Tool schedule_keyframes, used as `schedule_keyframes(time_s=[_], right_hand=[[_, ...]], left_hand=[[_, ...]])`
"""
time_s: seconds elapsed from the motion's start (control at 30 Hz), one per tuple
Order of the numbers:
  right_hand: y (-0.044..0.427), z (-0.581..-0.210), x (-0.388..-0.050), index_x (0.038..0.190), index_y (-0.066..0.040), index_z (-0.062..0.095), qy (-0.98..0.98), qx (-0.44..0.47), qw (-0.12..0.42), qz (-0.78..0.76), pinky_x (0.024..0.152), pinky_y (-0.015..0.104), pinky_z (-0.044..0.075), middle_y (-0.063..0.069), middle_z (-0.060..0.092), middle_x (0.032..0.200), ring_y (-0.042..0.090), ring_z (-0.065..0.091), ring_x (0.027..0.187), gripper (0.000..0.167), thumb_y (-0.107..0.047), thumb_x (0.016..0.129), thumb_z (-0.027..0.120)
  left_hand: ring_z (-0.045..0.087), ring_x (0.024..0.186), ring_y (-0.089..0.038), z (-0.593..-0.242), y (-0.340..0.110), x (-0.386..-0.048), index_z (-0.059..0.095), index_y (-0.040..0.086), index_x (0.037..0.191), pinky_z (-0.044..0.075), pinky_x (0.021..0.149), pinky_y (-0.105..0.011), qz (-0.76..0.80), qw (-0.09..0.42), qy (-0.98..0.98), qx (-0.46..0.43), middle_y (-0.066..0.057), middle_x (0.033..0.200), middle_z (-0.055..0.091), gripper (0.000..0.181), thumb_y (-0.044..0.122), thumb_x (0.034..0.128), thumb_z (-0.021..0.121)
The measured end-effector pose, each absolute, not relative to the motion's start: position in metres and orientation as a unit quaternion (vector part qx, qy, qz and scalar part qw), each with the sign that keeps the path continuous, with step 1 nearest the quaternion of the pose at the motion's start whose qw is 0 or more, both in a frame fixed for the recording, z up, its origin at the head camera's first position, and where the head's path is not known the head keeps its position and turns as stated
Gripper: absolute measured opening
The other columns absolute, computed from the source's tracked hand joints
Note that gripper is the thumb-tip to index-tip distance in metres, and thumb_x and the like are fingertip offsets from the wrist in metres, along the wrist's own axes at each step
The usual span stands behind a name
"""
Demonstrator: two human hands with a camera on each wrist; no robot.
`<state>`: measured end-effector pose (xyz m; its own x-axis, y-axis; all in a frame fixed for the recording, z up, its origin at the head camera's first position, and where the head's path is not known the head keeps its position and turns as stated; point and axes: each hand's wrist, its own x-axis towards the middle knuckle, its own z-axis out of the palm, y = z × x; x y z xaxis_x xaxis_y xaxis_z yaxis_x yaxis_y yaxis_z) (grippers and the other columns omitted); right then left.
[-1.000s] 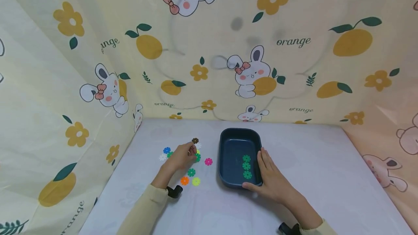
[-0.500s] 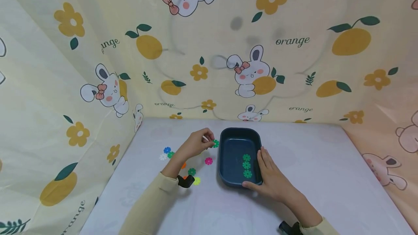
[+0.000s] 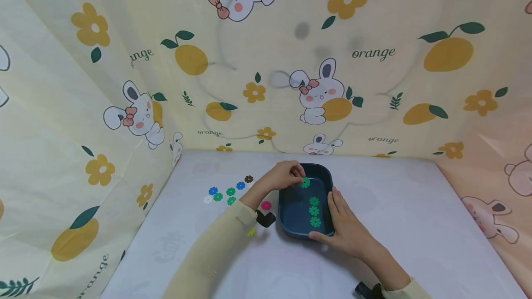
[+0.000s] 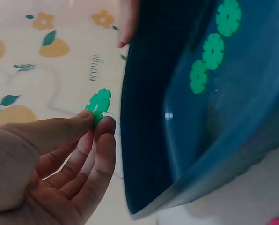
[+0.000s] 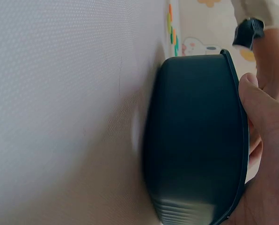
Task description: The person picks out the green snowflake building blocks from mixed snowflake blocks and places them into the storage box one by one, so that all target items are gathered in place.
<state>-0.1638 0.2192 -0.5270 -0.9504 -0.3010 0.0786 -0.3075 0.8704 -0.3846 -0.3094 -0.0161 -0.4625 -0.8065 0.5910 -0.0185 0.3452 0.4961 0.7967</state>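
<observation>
The left hand (image 3: 284,175) is over the far left part of a dark blue tray (image 3: 287,231), pinching a green flower piece (image 3: 305,182) by its edge. In the left wrist view that green piece (image 4: 101,100) stands between thumb and fingertips of the left hand (image 4: 60,164), beside the tray wall (image 4: 146,154). Three green pieces (image 3: 314,211) lie in a line inside the tray at its right. The right hand (image 3: 349,230) rests along the tray's right side, fingers straight, thumb at the near rim; in the right wrist view its thumb (image 5: 252,91) touches the tray rim (image 5: 240,112).
Left of the tray, loose flower pieces lie on the white table (image 3: 166,253): blue (image 3: 213,191), green (image 3: 230,191), brown (image 3: 249,179), pink (image 3: 266,205) and yellow (image 3: 251,232). The left forearm hides part of that group. A patterned cloth (image 3: 266,105) hangs behind the table.
The left hand has moved right from the loose pieces to over the tray, carrying a green piece. The right hand and the tray have stayed in place.
</observation>
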Motion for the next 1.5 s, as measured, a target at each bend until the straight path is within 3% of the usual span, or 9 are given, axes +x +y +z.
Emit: schedule_keyframes(time_s=[0.5, 0.8, 1.0, 1.33, 1.5], right_hand=[[0.219, -0.527, -0.164, 0.167, 0.009, 0.014, -0.966, 0.164, 0.013, 0.201, 0.126, 0.064, 0.025, 0.028, 0.007, 0.176, 0.046, 0.01, 0.163, 0.133, -0.082, 0.086, 0.068], [0.22, -0.531, -0.165, 0.167, 0.009, 0.016, -0.966, 0.156, 0.01, 0.206, 0.126, 0.064, 0.025, 0.026, 0.006, 0.177, 0.046, 0.01, 0.163, 0.134, -0.084, 0.085, 0.068], [0.22, -0.534, -0.166, 0.168, 0.007, 0.014, -0.965, 0.154, 0.006, 0.211, 0.126, 0.064, 0.024, 0.025, 0.005, 0.178, 0.044, 0.008, 0.164, 0.134, -0.084, 0.085, 0.067], [0.219, -0.532, -0.165, 0.168, 0.006, 0.012, -0.966, 0.151, 0.001, 0.211, 0.127, 0.063, 0.023, 0.025, 0.003, 0.178, 0.044, 0.008, 0.164, 0.134, -0.083, 0.085, 0.067], [0.219, -0.533, -0.165, 0.168, 0.006, 0.011, -0.965, 0.15, 0.0, 0.213, 0.126, 0.064, 0.023, 0.024, 0.004, 0.178, 0.044, 0.007, 0.164, 0.135, -0.084, 0.085, 0.067]], left_hand=[[0.07, 0.074, -0.013, -0.483, 0.025, -0.328, 0.074, 0.003, 0.109, 0.057, 0.072, -0.022, 0.371, 0.172, 0.882, 0.236, -0.003, 0.088, 0.071, 0.014, 0.002, 0.0951, 0.078], [0.075, 0.082, -0.024, -0.497, 0.034, -0.329, 0.075, 0.002, 0.113, 0.056, 0.073, -0.026, 0.38, 0.198, 0.883, 0.191, -0.008, 0.088, 0.075, 0.018, 0.001, 0.0954, 0.078], [0.076, 0.081, -0.022, -0.505, 0.039, -0.33, 0.074, 0.003, 0.112, 0.055, 0.071, -0.026, 0.37, 0.208, 0.888, 0.179, -0.006, 0.084, 0.075, 0.015, 0.004, 0.0967, 0.078], [0.069, 0.071, -0.014, -0.509, 0.04, -0.33, 0.076, 0.002, 0.109, 0.056, 0.069, -0.025, 0.352, 0.191, 0.899, 0.176, -0.005, 0.082, 0.074, 0.018, 0.003, 0.0923, 0.082], [0.066, 0.072, -0.012, -0.504, 0.038, -0.33, 0.075, 0.006, 0.107, 0.054, 0.07, -0.025, 0.321, 0.158, 0.914, 0.191, -0.003, 0.086, 0.07, 0.014, 0.008, 0.0948, 0.081]])
